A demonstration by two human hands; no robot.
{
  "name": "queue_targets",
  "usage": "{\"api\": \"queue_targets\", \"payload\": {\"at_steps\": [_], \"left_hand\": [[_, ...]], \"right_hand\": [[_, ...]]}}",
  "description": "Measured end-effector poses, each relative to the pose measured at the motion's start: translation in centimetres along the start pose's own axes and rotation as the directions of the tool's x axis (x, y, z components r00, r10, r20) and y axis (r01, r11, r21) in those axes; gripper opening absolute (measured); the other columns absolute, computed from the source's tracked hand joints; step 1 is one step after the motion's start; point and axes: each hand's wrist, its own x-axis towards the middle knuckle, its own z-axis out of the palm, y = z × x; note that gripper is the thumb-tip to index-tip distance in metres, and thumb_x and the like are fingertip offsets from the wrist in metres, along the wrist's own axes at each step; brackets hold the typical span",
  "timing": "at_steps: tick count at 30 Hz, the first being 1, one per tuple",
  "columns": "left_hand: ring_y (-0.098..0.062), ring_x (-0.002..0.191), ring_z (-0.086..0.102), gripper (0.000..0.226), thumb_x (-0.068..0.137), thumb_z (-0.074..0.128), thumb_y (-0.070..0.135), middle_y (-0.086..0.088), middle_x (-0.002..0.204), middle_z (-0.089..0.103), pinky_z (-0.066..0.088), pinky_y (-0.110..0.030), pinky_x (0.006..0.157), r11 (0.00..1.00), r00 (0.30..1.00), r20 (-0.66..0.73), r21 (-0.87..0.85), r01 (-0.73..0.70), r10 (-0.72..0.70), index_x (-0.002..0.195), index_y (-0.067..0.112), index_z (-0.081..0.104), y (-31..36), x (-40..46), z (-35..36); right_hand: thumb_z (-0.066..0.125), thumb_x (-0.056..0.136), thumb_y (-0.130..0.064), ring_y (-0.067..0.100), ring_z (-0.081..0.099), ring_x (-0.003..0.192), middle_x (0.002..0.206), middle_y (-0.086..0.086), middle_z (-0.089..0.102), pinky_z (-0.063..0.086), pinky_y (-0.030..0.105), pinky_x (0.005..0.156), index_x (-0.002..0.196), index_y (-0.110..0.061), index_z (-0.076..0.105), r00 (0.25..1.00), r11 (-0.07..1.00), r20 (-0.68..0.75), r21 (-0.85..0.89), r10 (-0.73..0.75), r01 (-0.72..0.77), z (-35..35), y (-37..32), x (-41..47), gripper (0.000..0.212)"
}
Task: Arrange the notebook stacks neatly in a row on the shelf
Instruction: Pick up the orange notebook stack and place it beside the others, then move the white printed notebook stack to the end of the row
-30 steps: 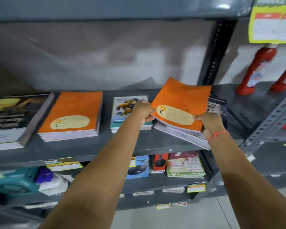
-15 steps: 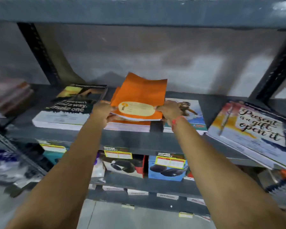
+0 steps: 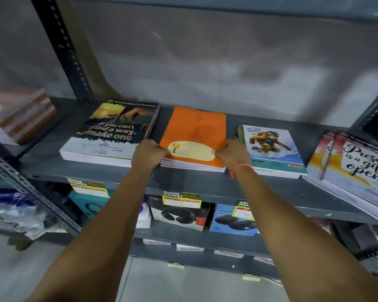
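A person's two hands grip the orange stack (image 3: 194, 136) of notebooks lying flat on the grey shelf (image 3: 205, 184), the left hand (image 3: 147, 153) closed on its near left corner and the right hand (image 3: 232, 154) closed on its near right corner, a red thread (image 3: 238, 170) around that wrist. The orange stack sits between two other stacks: a dark stack (image 3: 116, 131) lettered "make one" just beside it on the left, and a blue stack (image 3: 271, 151) with a cartoon figure just beside it on the right. Farther right, a white stack (image 3: 358, 171) with script lettering lies askew, its near edge overhanging the shelf's front. On the shelf below stand boxed headphones (image 3: 179, 214) under yellow price tags (image 3: 181, 199).
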Motion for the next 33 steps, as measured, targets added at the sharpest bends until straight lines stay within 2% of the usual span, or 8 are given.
{"api": "queue_targets", "payload": {"at_steps": [5,9,13,16,22,26,30,33], "left_hand": [[-0.038,0.113,0.047,0.037,0.084,0.056,0.031,-0.018,0.123,0.052,0.044,-0.049,0.090,0.942,0.983,-0.154,0.333,-0.042,0.098,0.114,0.010,0.057,1.7,-1.2,0.2],[-0.036,0.112,0.047,0.029,0.087,0.052,0.027,-0.014,0.128,0.052,0.045,-0.046,0.088,0.894,0.889,-0.263,0.360,-0.269,0.374,0.110,0.014,0.063,4.8,-3.0,2.7],[-0.030,0.100,0.059,0.025,0.086,0.050,0.020,-0.013,0.107,0.068,0.045,-0.033,0.083,0.835,0.840,-0.075,0.183,-0.519,0.538,0.096,0.014,0.072,10.5,-5.9,8.6],[-0.031,0.090,0.064,0.025,0.086,0.050,0.014,-0.017,0.099,0.071,0.049,-0.035,0.078,0.813,0.801,0.140,-0.077,-0.578,0.583,0.087,0.007,0.073,14.6,-9.9,14.3],[-0.034,0.076,0.059,0.023,0.085,0.048,0.008,-0.029,0.084,0.064,0.045,-0.037,0.066,0.868,0.781,0.385,-0.146,-0.475,0.492,0.081,-0.007,0.065,19.8,-14.9,24.9],[-0.040,0.107,0.056,0.033,0.088,0.048,0.012,-0.028,0.118,0.059,0.047,-0.041,0.084,0.914,0.814,0.454,-0.006,-0.405,0.363,0.115,-0.006,0.052,22.5,-15.4,28.7],[-0.037,0.109,0.057,0.037,0.087,0.048,0.008,-0.025,0.122,0.057,0.049,-0.043,0.088,0.963,0.861,0.449,0.003,-0.270,0.240,0.122,-0.005,0.048,24.0,-14.6,30.9],[-0.036,0.108,0.058,0.034,0.087,0.044,0.004,-0.024,0.120,0.059,0.050,-0.040,0.086,0.988,0.901,0.406,-0.043,-0.148,0.152,0.120,-0.004,0.051,24.6,-14.1,31.9]], "right_hand": [[0.057,0.086,-0.027,0.037,0.059,0.106,0.119,0.018,0.060,0.049,0.042,0.084,0.118,-0.008,0.049,0.984,0.993,-0.174,0.098,-0.041,0.058,-0.9,0.7,-0.7,0.039],[0.048,0.090,-0.022,0.037,0.060,0.103,0.116,0.019,0.064,0.044,0.033,0.076,0.114,-0.009,0.054,0.923,0.978,-0.384,0.190,-0.001,0.081,-3.3,3.2,-1.0,0.029],[0.042,0.091,-0.017,0.037,0.062,0.095,0.108,0.018,0.068,0.040,0.028,0.069,0.102,-0.010,0.062,0.843,0.966,-0.535,0.241,0.055,0.090,-7.2,8.6,-1.4,0.024],[0.041,0.090,-0.012,0.037,0.059,0.099,0.110,0.019,0.065,0.039,0.031,0.068,0.102,-0.007,0.065,0.793,0.979,-0.597,0.203,0.120,0.004,-10.6,14.1,-1.8,0.027],[0.042,0.091,-0.027,0.042,0.042,0.123,0.135,0.025,0.043,0.037,0.044,0.100,0.127,-0.002,0.049,0.803,0.887,-0.398,0.071,0.445,-0.456,-16.5,27.3,-2.6,0.044],[0.048,0.089,-0.029,0.043,0.038,0.126,0.138,0.028,0.040,0.035,0.045,0.103,0.131,-0.001,0.043,0.775,0.829,-0.318,0.074,0.547,-0.554,-18.7,33.4,-4.2,0.051],[0.057,0.082,-0.015,0.039,0.057,0.109,0.116,0.029,0.060,0.047,0.038,0.090,0.116,0.008,0.055,0.747,0.776,-0.234,0.302,0.623,-0.553,-20.5,35.5,-3.6,0.041],[0.058,0.083,-0.007,0.030,0.053,0.068,0.074,0.019,0.053,0.052,0.030,0.060,0.070,-0.004,0.056,0.761,0.698,-0.097,0.485,0.642,-0.527,-21.6,36.5,-3.6,0.014]]}}
